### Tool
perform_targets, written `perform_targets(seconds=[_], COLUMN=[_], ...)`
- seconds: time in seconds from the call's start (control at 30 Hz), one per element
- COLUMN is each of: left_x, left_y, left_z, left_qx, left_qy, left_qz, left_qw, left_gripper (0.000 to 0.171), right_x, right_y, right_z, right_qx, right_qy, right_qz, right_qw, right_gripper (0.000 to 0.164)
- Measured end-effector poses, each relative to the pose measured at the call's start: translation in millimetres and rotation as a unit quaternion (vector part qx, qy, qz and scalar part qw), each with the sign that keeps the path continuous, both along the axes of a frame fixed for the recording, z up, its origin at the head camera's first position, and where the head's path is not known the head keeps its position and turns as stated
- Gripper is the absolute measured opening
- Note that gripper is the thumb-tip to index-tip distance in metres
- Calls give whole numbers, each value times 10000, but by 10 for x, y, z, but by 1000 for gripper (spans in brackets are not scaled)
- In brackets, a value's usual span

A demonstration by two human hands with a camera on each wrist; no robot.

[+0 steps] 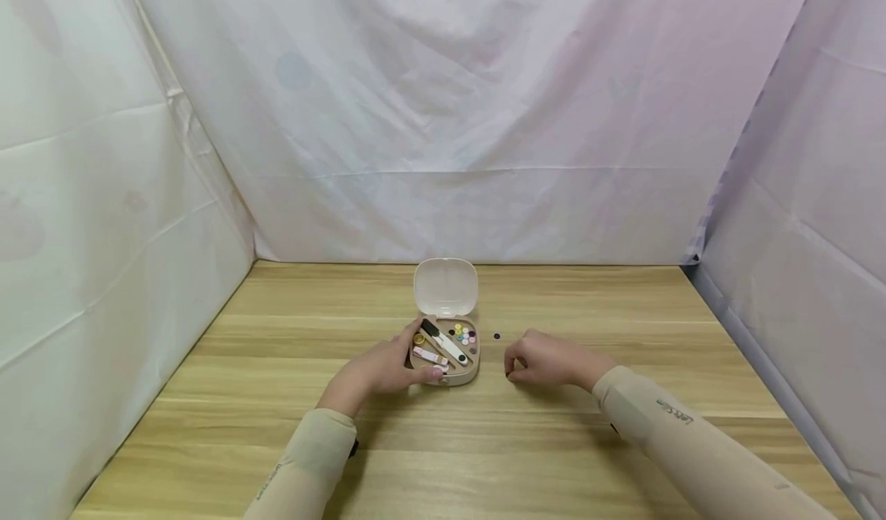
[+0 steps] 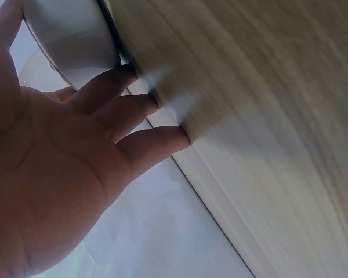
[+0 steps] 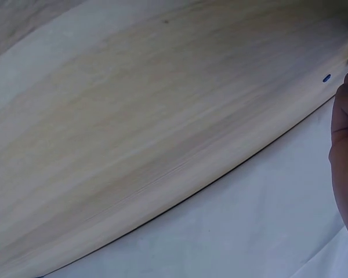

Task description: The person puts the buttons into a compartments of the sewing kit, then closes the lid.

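Observation:
An off-white sewing box (image 1: pixel 462 380) stands on the table with its clear lid (image 1: pixel 446 285) raised. My left hand (image 1: pixel 389 366) holds the box from its left, thumb at the front edge and index finger near the back. In the left wrist view the other fingers (image 2: pixel 153 145) reach the tabletop beside the box (image 2: pixel 75 37). To the right of the box, my right hand (image 1: pixel 543 358) pinches a small dark button (image 1: pixel 508 375) close over the table. Another dark button (image 1: pixel 496 336) lies loose between box and hand; the right wrist view shows this button (image 3: pixel 326 77) too.
Inside the box are several coloured buttons (image 1: pixel 465 332), a white tool with a black end (image 1: pixel 453 348), a gold ring-shaped piece (image 1: pixel 418 339) and a pink-and-white piece (image 1: pixel 431 356). White cloth (image 1: pixel 443 120) hangs behind and at both sides of the wooden table (image 1: pixel 311 297).

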State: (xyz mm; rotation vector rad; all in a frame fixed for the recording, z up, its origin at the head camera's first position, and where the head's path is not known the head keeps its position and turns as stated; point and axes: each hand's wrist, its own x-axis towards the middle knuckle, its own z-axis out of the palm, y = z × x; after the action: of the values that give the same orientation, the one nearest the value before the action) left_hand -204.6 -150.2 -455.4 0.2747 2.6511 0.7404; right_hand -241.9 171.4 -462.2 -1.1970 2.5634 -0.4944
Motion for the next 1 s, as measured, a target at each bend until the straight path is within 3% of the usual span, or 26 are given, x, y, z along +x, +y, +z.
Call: perform_targets(seconds=[0.4, 0.7, 1.0], left_x=[3, 25, 42], left_y=[-2, 9, 9], left_z=[15, 37, 63], left_qx=[-13, 16, 30], left_qy=[-41, 16, 11], left_qz=[17, -42, -11], left_qw=[10000, 10000, 10000], left_gripper=[115, 114, 114], right_x=[28, 33, -53], right_y=[13, 0, -50], right_z=[-21, -65, 49], right_qx=[-9, -29, -92], right_qy=[-43, 196, 381], right_qz=[-50, 117, 14], right_qw=[10000, 9997, 9992], right_gripper=[7, 7, 6])
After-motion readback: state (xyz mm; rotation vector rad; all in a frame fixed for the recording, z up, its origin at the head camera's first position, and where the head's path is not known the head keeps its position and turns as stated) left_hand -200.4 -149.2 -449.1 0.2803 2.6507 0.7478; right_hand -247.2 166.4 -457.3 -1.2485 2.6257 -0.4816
